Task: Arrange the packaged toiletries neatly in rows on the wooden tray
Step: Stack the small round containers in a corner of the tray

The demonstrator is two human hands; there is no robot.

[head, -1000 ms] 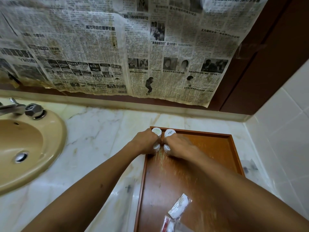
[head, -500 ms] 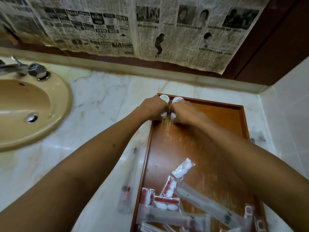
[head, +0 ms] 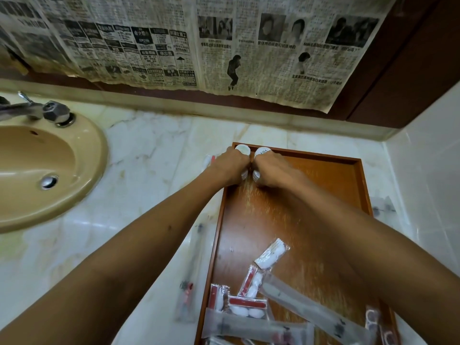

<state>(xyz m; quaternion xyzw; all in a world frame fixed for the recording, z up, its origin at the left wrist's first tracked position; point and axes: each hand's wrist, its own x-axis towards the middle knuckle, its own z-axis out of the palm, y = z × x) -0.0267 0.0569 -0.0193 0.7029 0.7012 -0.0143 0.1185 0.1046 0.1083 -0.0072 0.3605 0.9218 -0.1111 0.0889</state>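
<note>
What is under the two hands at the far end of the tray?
Small white round containers peek out from under the left hand and right hand, near the wooden tray's far left corner. The hands cover their bodies.

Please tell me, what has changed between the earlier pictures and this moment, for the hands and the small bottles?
Almost nothing moved. The left hand and right hand keep their grip on the two white-capped bottles at the far left corner of the wooden tray, side by side. Only the camera tilted down, showing loose packets at the tray's near end.
</note>
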